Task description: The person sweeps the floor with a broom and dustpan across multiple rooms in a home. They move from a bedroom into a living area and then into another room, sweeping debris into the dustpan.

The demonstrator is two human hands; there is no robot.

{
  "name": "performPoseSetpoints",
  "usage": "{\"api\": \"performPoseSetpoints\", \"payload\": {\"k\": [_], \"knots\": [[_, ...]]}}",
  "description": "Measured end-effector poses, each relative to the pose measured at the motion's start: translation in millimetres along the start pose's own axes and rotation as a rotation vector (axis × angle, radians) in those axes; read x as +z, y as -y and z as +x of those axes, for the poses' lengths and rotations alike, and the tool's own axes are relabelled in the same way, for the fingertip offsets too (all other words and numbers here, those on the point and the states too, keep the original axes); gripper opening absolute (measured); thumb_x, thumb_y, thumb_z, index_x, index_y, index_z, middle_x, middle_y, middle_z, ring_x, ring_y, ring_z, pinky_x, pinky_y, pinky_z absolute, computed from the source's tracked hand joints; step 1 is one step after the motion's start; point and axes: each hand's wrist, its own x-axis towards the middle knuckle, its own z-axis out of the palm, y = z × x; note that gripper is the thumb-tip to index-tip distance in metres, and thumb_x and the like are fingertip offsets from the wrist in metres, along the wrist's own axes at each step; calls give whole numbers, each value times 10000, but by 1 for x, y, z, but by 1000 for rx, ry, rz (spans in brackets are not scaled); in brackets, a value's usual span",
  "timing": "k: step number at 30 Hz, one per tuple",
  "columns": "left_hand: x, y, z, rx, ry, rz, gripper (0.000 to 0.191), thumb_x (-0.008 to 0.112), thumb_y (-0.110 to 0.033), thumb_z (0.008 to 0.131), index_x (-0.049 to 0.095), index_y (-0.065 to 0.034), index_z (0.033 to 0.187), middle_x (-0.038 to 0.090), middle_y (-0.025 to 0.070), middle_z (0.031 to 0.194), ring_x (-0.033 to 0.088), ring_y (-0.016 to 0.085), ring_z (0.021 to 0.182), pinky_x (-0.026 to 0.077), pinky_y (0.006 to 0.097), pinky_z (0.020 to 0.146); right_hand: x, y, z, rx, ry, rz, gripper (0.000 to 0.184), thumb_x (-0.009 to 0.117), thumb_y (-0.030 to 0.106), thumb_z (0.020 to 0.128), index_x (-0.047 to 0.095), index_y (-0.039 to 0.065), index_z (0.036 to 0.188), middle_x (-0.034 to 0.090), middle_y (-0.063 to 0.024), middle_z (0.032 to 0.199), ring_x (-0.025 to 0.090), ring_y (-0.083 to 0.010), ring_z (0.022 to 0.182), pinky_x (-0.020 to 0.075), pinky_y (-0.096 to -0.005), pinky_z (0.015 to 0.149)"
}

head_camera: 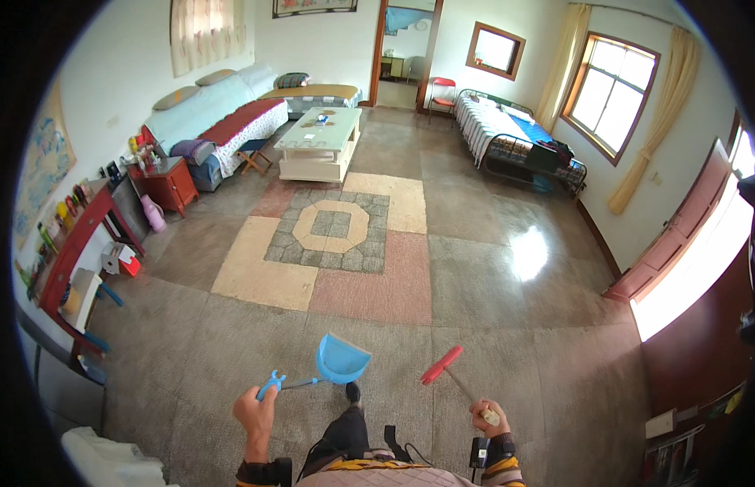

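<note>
My left hand (256, 414) grips the blue handle of a long-handled dustpan (342, 360). Its blue scoop hangs ahead of my shoe, joined to the handle by a thin rod. In my right hand (491, 416) is the pale end of a broom handle (463, 385). The red broom head (441, 365) points forward and left, apart from the dustpan. Whether the scoop or the broom head touches the floor I cannot tell. Beneath them stretches a brown-grey concrete floor (377, 341), with a patterned square (365, 292) of yellow, red and grey further ahead.
A glass-topped coffee table (319, 143) stands ahead, with a sofa (231, 115) behind it to the left. On the left are a red cabinet (164, 182), a pink thermos (152, 213) and a red side table (79, 237). A metal-framed bed (505, 128) and an open door (676, 225) are on the right.
</note>
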Motion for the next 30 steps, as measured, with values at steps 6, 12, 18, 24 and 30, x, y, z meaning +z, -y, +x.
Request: {"api": "performPoseSetpoints", "payload": {"k": [6, 12, 18, 24, 30], "knots": [[112, -68, 144, 75, 71, 49, 399, 631, -350, 669, 470, -25, 504, 407, 97, 442, 353, 181, 386, 271, 355, 400, 115, 27, 96, -13, 22, 46, 139, 402, 80, 839, 367, 18, 720, 424, -41, 608, 447, -108, 419, 421, -202, 385], [193, -163, 278, 99, 144, 3, 412, 632, -373, 663, 457, -42, 493, 417, 83, 438, 365, 182, 386, 283, 350, 399, 222, 63, 163, -33, 8, 70, 172, 360, 105, 878, 342, 36, 722, 418, -38, 606, 423, -103, 437, 415, -212, 404], [281, -239, 401, 163, 127, -8, 406, 637, -358, 655, 470, -18, 509, 418, 95, 438, 382, 188, 389, 300, 353, 406, 280, 116, 275, -196, 17, 115, 105, 451, 76, 778, 400, 54, 689, 450, -21, 604, 466, -127, 507, 443, -225, 499], [378, -312, 490, 116, 36, -114, 413, 650, -344, 639, 467, 6, 520, 387, 98, 440, 333, 145, 418, 294, 341, 415, 420, 164, 388, -244, -129, 216, 92, 337, 26, 801, 353, 45, 712, 425, -18, 534, 441, -124, 428, 436, -222, 435], [459, -409, 592, 108, 12, -3, 402, 638, -340, 647, 481, 4, 510, 424, 104, 434, 392, 192, 391, 298, 359, 409, 591, 223, 474, -138, -102, 151, 108, 371, 21, 806, 354, 33, 700, 411, -17, 531, 425, -116, 423, 426, -222, 427]]}}
